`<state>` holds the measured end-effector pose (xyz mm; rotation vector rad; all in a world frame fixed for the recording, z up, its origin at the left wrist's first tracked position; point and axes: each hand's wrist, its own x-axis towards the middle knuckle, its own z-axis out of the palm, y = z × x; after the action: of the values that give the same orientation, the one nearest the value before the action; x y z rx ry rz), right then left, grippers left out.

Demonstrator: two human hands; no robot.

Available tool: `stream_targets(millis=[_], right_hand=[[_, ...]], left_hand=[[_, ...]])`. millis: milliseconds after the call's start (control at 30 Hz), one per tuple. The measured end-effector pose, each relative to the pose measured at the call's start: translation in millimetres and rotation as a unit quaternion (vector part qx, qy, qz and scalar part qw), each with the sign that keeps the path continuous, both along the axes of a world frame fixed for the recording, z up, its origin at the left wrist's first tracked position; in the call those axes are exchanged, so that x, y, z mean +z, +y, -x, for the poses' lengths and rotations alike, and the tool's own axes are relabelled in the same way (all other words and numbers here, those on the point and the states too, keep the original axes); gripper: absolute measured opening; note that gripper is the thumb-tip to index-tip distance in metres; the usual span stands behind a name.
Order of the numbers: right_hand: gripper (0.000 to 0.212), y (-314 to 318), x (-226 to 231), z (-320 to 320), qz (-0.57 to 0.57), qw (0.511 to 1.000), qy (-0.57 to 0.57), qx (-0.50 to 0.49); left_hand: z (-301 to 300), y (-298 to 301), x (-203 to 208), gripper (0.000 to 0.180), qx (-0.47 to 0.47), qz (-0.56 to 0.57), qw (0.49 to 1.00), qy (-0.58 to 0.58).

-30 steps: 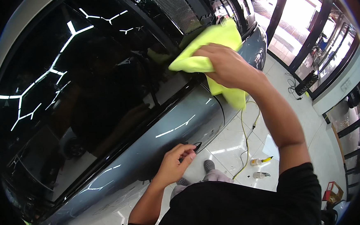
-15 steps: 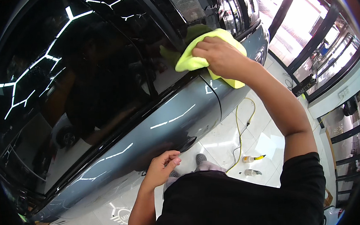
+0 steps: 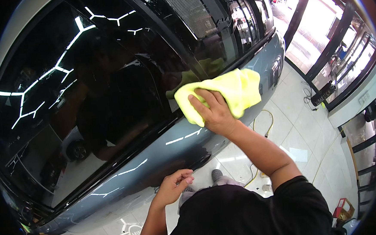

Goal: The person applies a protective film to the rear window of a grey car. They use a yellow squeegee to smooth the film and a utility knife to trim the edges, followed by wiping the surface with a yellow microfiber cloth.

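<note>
A yellow-green microfiber cloth (image 3: 225, 93) lies bunched against the lower edge of a car's dark side window (image 3: 112, 79) and the blue-grey door panel (image 3: 185, 137) below it. My right hand (image 3: 215, 111) presses on it, fingers bent over the fabric and gripping it, with the arm stretched forward. My left hand (image 3: 175, 187) hangs near the lower door, beside the dark door handle (image 3: 197, 162). Its fingers are loosely curled with the thumb apart, and nothing shows in them. The glass mirrors the cloth and bright ceiling lights.
A yellow cable (image 3: 269, 123) runs over the white tiled floor (image 3: 300, 123) on the right. A pale bottle (image 3: 266, 187) is partly hidden by my right arm. White sheets (image 3: 298, 154) lie farther right, and a red box (image 3: 343, 209) is at the lower right.
My right hand has drawn the cloth back toward me and down from the glass, with its elbow lower. The left hand keeps nearly the same pose. The view has shifted slightly.
</note>
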<state>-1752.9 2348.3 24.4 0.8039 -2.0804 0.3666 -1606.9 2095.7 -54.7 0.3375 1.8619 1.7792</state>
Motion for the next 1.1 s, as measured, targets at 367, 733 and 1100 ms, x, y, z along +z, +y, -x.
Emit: stream_targets(millis=[367,733,1100], right_hand=[[0.055,-7.5,2.0,-11.8,-0.031,0.999,-0.006,-0.032],[0.053,-9.6,62.2,5.2,0.106,0.994,0.026,0.024],[0.038,-71.9,169.8,68.6,0.027,0.972,0.157,0.175]], left_hand=[[-6.5,-11.2,-2.4,0.031,-0.010,0.035,0.999,0.007],[-10.5,-4.0,0.4,0.034,0.022,0.065,0.998,-0.001],[-8.7,4.0,6.9,0.033,0.024,0.078,0.997,0.008]])
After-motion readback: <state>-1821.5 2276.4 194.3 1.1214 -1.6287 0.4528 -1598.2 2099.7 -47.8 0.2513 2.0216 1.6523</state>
